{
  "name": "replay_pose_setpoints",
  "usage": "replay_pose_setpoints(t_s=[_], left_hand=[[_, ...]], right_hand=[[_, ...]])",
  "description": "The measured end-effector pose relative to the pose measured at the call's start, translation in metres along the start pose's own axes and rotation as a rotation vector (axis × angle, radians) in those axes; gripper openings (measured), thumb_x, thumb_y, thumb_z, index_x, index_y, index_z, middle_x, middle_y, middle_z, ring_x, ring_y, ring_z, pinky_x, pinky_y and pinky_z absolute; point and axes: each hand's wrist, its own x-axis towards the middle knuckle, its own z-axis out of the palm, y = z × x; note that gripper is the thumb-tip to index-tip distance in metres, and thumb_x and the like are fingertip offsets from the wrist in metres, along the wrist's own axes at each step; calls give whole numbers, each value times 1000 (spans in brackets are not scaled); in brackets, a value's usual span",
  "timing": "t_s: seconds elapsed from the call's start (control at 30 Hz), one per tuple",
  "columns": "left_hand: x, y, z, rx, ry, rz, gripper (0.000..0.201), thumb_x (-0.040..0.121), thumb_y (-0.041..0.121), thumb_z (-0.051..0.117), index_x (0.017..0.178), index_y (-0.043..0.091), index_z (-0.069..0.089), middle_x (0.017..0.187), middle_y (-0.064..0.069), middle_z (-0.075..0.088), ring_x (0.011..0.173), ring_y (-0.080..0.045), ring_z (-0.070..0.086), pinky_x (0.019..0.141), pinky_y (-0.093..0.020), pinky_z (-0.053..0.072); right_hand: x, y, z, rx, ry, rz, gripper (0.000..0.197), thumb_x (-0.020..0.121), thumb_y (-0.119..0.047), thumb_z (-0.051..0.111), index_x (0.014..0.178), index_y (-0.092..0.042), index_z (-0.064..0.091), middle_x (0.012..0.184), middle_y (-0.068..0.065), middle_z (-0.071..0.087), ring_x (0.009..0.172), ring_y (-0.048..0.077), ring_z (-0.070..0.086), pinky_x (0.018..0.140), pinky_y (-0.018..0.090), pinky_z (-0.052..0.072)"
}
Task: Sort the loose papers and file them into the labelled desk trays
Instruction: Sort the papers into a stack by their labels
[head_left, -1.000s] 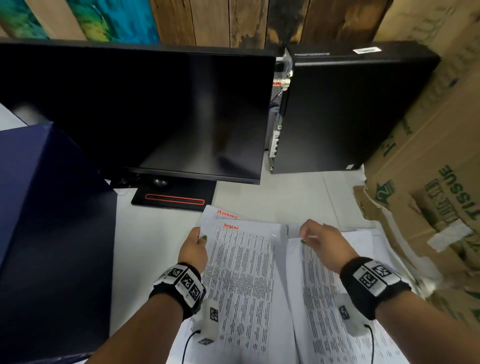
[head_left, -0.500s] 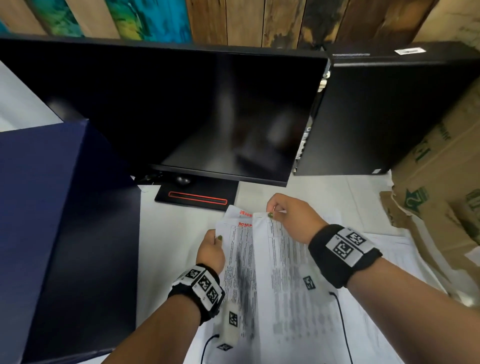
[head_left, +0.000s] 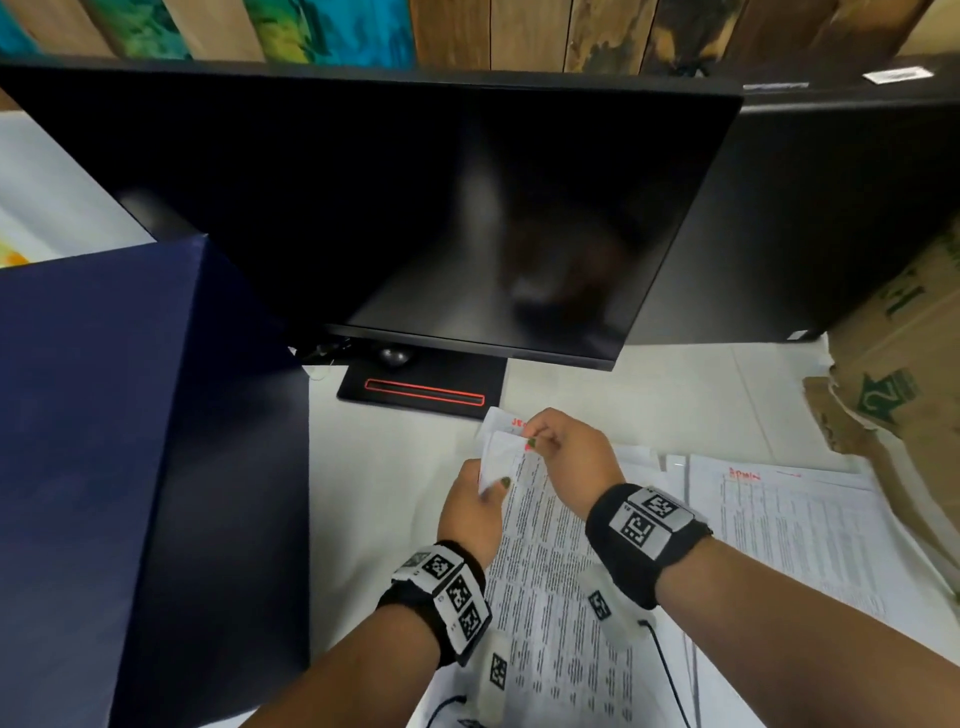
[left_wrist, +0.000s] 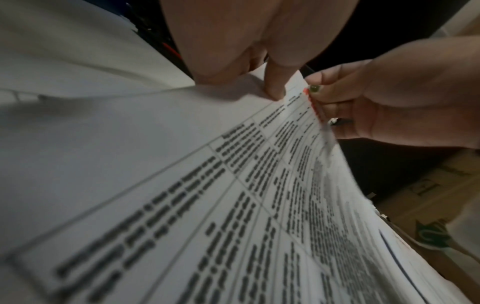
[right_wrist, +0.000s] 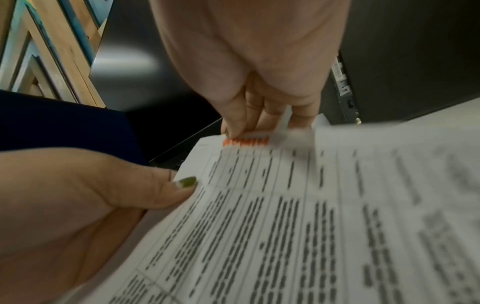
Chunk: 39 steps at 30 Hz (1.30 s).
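Observation:
A printed sheet (head_left: 550, 571) with a red "ADMIN" label (right_wrist: 245, 142) at its top lies lifted in front of the monitor. My right hand (head_left: 532, 441) pinches its top edge by the label. My left hand (head_left: 491, 486) pinches the top left corner, thumb (right_wrist: 182, 185) on top. In the left wrist view the sheet (left_wrist: 233, 185) curves up between my left fingers (left_wrist: 272, 86) and my right hand (left_wrist: 376, 98). Another sheet (head_left: 511, 421) with red writing pokes out beneath. A stack of papers (head_left: 789, 530) marked in red lies to the right. No labelled tray is visible.
A black monitor (head_left: 415, 208) on a base (head_left: 421, 395) with a red stripe stands right behind the papers. A tall dark blue box (head_left: 130, 467) fills the left. A black computer tower (head_left: 831, 218) and cardboard boxes (head_left: 893, 374) close off the right.
My right hand has carried a sheet from the right stack leftwards over the left pile. My left hand has taken that sheet's top left corner.

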Motion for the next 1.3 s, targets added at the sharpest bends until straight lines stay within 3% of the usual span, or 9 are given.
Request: replay_pose_setpoints(t_s=[0.13,0.27,0.37,0.53,0.63,0.9,1.03,1.2,1.3], left_hand=[[7,-6,1,88,31,-61,9,99,20,38,97,15,45,93,-3,60,78,-16,56,73,-28,43],[14,-7,3,79,79,-122,15,100,17,34,98,10,47,92,-5,59,78,-19,54,73,-27,39],[17,-8,7,38,103,-157,12,100,14,35,93,8,43,91,-5,55,80,-21,51,76,-27,38],[14,-8,8,-24,113,-151,13,101,18,36,94,11,45,85,-6,57,79,-22,53,75,-28,39],[13,-8,7,12,96,-123,13,101,18,34,96,13,45,84,-3,56,75,-18,54,68,-26,39],[13,-9,8,163,96,-97,15,100,14,36,109,7,46,100,-10,58,91,-28,56,81,-31,40],[17,-15,10,162,44,-102,19,100,16,35,114,10,47,102,-9,62,94,-28,59,82,-31,44],[17,-15,13,171,52,-103,19,100,16,35,113,9,47,103,-10,62,92,-28,59,80,-33,44],[16,-15,13,175,56,-103,20,100,16,35,114,8,47,103,-10,62,91,-27,58,79,-31,43]], right_hand=[[-1,14,-17,-159,-13,-19,26,96,-6,43,109,-17,63,104,-6,58,88,6,55,77,11,40],[-2,63,-64,-259,73,111,35,93,-1,42,115,-21,61,110,-4,61,95,10,54,84,17,38],[-8,105,-107,-356,100,261,37,88,-10,58,122,-25,57,119,0,62,103,16,57,93,26,43],[-32,138,-147,-539,6,402,73,72,-36,77,136,-30,43,136,-4,51,125,21,45,104,45,37],[-41,144,-148,-731,-52,346,85,69,-42,78,141,-36,33,142,-6,40,130,21,36,105,45,32],[-48,145,-137,-801,-133,261,91,67,-49,75,143,-38,26,147,-8,30,137,21,25,115,53,15],[-53,144,-134,-819,-134,223,96,58,-55,78,138,-36,31,136,-8,37,128,18,33,109,44,25],[-58,143,-134,-817,-133,218,82,57,-58,77,127,-33,44,122,-7,42,118,16,37,102,37,30],[-64,148,-138,-790,-138,191,60,76,-52,65,131,-34,46,124,-7,43,118,16,37,102,36,28]])
